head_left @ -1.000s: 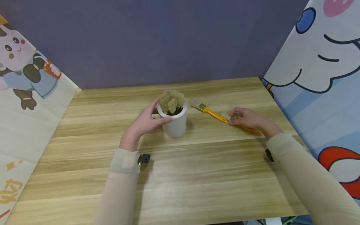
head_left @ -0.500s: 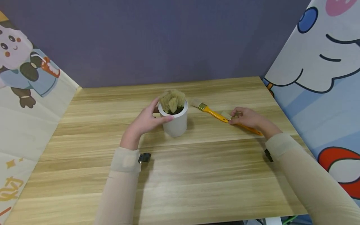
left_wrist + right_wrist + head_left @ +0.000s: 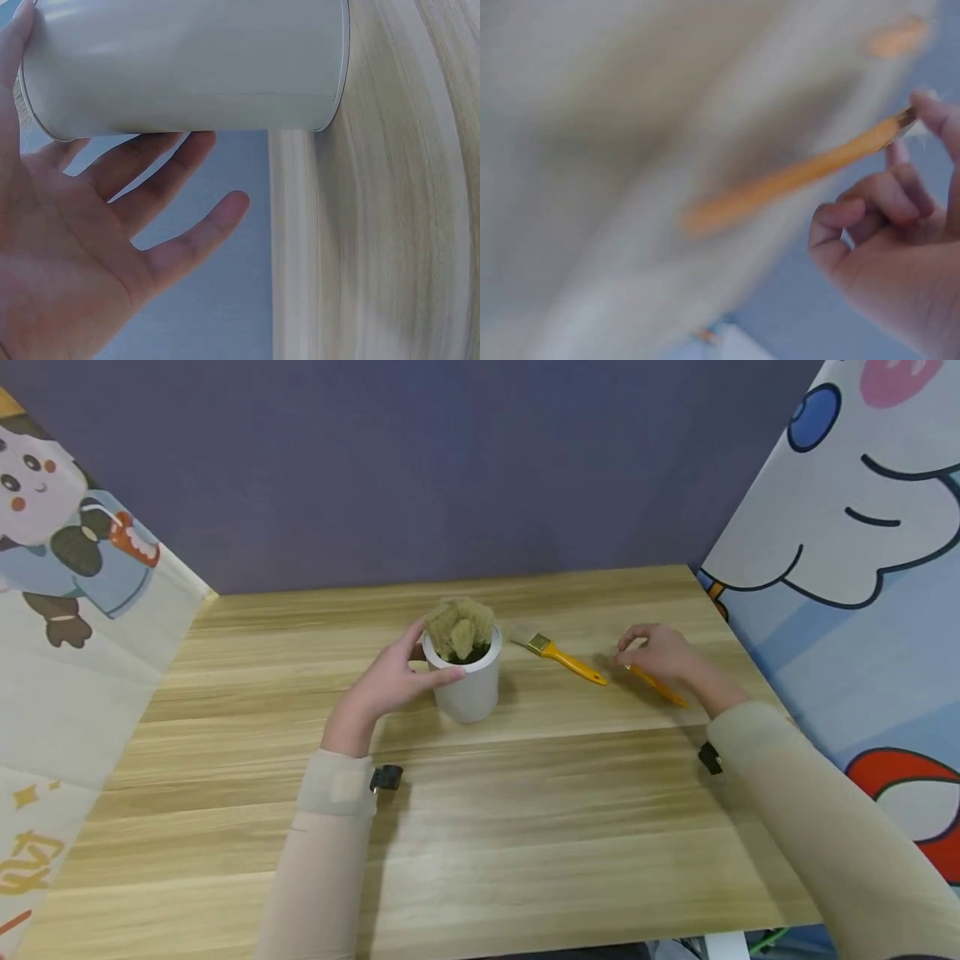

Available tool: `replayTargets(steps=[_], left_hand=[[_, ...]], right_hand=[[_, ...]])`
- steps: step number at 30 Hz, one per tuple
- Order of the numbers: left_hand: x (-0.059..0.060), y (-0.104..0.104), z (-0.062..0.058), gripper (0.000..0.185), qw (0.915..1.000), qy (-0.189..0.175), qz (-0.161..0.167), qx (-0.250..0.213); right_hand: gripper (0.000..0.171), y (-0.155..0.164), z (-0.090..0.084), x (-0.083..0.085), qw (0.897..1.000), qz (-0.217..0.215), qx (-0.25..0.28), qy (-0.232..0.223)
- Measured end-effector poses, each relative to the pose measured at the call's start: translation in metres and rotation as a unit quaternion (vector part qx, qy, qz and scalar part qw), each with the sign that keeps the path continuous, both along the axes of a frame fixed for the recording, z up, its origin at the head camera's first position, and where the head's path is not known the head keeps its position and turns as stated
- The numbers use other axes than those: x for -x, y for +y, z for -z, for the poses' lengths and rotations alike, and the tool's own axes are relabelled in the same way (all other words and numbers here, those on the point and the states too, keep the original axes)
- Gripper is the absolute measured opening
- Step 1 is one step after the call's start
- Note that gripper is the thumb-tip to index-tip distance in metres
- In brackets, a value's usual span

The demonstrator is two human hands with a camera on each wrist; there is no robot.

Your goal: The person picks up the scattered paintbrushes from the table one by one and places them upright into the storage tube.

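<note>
My left hand [image 3: 401,681] holds a white cup [image 3: 471,692] on the wooden table [image 3: 525,810], thumb across its near side and fingers [image 3: 150,161] along the far side. Several brushes stand in the cup, tan bristles [image 3: 459,627] up. To its right, my right hand [image 3: 658,653] pinches an orange-handled brush [image 3: 660,687] near the ferrule, handle pointing toward me; its bristles are hidden by the hand. The right wrist view is blurred but shows that handle [image 3: 795,178] held by my fingertips [image 3: 930,112]. A second orange-handled brush [image 3: 558,653] lies flat between cup and right hand.
Cartoon-printed panels stand along the left [image 3: 67,635] and right [image 3: 847,577] sides of the table, and a purple wall [image 3: 420,468] closes the back. Bare wood runs from my forearms to the near edge.
My right hand has risen and drawn back slightly, taking its brush off the table and away from the other brush. The left hand and cup have stayed in place.
</note>
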State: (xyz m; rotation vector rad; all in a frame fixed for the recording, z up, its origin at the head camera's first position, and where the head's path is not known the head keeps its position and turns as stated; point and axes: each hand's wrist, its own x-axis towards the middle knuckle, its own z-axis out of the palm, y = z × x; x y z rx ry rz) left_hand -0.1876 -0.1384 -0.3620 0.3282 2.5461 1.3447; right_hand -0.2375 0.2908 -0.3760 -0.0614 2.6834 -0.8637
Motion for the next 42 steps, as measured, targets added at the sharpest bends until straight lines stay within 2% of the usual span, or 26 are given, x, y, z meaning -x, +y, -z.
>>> replayTargets(steps=[3, 5, 8, 11, 14, 17, 21, 25, 30, 38, 42], left_hand=[[0.001, 0.0, 0.001, 0.11, 1.0, -0.001, 0.005, 0.002], [0.001, 0.0, 0.002, 0.11, 1.0, -0.004, 0.003, 0.002], [0.002, -0.001, 0.003, 0.109, 1.0, -0.008, 0.001, 0.0], [0.002, -0.001, 0.003, 0.108, 1.0, -0.009, 0.0, -0.003], [0.002, -0.002, 0.002, 0.109, 0.9999, -0.013, -0.004, -0.006], [0.001, -0.003, 0.001, 0.11, 0.9998, -0.019, -0.007, -0.009], [0.001, -0.003, 0.002, 0.111, 0.9995, -0.023, -0.01, -0.017], [0.001, -0.002, 0.002, 0.113, 0.9993, -0.029, -0.014, -0.019], [0.0, -0.001, 0.002, 0.114, 0.9991, -0.038, -0.014, -0.014], [0.0, -0.001, 0.001, 0.113, 0.9992, -0.034, -0.012, -0.017], [0.001, -0.003, 0.002, 0.116, 0.9991, -0.039, -0.014, -0.012]], right_hand=[[0.048, -0.019, -0.044, -0.007, 0.999, 0.013, 0.005, 0.052], [0.05, -0.037, -0.077, -0.017, 0.995, 0.024, 0.033, 0.093], [0.049, -0.068, -0.121, -0.039, 0.984, 0.043, 0.093, 0.148], [0.041, -0.098, -0.151, -0.06, 0.968, 0.051, 0.152, 0.195], [0.036, -0.126, -0.164, -0.074, 0.958, 0.043, 0.171, 0.225], [0.034, -0.148, -0.164, -0.081, 0.959, 0.029, 0.163, 0.232], [0.033, -0.166, -0.15, -0.081, 0.963, 0.011, 0.142, 0.227], [0.036, -0.174, -0.133, -0.079, 0.971, -0.004, 0.108, 0.211], [0.037, -0.174, -0.113, -0.084, 0.975, -0.013, 0.075, 0.207], [0.039, -0.167, -0.088, -0.1, 0.977, 0.001, 0.106, 0.186], [0.039, -0.168, -0.084, -0.1, 0.978, 0.004, 0.099, 0.181]])
